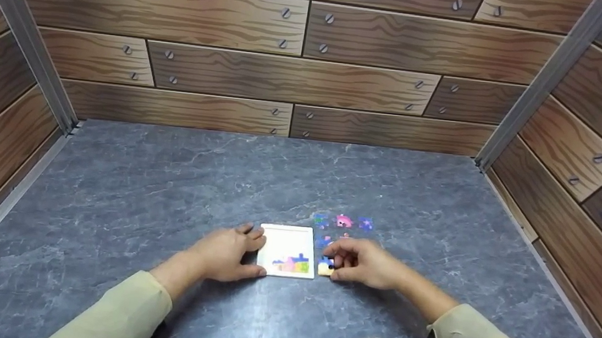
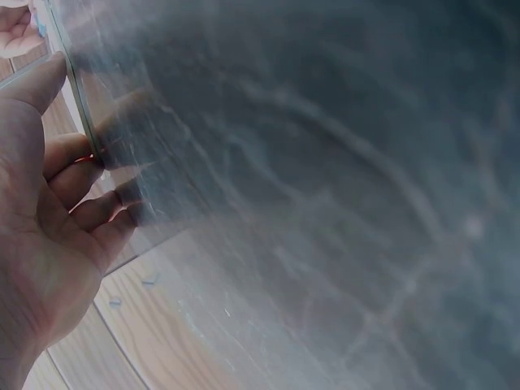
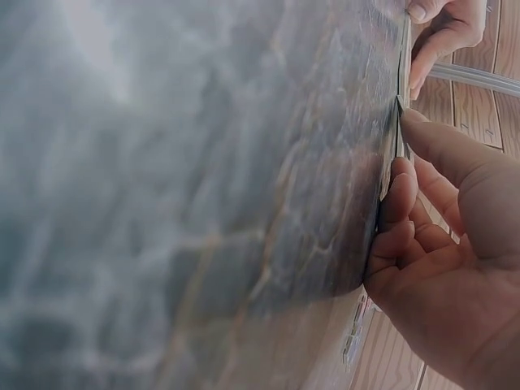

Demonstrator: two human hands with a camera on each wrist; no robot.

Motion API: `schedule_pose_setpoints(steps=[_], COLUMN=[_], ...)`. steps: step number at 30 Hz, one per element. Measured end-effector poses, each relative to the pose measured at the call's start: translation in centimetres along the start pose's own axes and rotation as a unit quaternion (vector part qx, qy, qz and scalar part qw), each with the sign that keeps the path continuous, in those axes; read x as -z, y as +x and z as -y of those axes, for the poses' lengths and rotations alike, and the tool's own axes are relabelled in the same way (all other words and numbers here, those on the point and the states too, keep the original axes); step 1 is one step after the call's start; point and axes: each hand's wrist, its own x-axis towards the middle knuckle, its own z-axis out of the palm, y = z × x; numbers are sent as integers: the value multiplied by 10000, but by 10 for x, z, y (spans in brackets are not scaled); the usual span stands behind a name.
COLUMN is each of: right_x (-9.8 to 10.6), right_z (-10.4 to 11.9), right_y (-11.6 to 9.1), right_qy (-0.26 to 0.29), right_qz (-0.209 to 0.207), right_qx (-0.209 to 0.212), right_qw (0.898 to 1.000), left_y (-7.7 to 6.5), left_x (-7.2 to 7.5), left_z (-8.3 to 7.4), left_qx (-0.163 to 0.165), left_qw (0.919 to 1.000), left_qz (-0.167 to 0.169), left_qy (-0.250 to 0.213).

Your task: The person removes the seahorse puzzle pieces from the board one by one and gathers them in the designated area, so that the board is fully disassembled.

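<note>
A white puzzle tray [image 1: 286,239] lies flat on the table, with several joined colourful pieces [image 1: 293,264] along its lower right part. My left hand [image 1: 231,252] rests at the tray's left side, thumb at the near corner and fingertips at the edge farther up. In the left wrist view, the left hand [image 2: 53,211] has its fingers loosely bent along the thin tray edge. Just right of the tray, my right hand [image 1: 366,263] pinches a blue, white and yellow puzzle piece [image 1: 325,268] between thumb and index finger. The other right fingers are curled in.
Behind the right hand lie loose puzzle pieces: a pink one [image 1: 344,221], a blue one [image 1: 366,223] and a green-blue one [image 1: 321,220], with others partly hidden nearer the hand. Wood-patterned walls [image 1: 222,73] enclose the grey marbled table [image 1: 168,173] at the back and sides.
</note>
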Motion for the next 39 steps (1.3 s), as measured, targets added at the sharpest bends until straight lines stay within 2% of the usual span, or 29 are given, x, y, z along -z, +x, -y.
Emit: schedule_pose_setpoints(steps=[7, 29, 39], right_x=[-2, -3, -1], right_z=[-3, -3, -2], right_y=[1, 1, 1], right_qy=[-16, -143, -98], right_qz=[28, 71, 71], right_qx=[93, 46, -117], right_qw=[10000, 9999, 9999], left_y=[0, -1, -1], left_x=[1, -1, 0], left_z=[-1, 0, -1], left_qx=[164, 113, 89], left_qw=[9998, 9999, 9999], left_qz=[128, 35, 26], left_qy=[-32, -48, -72])
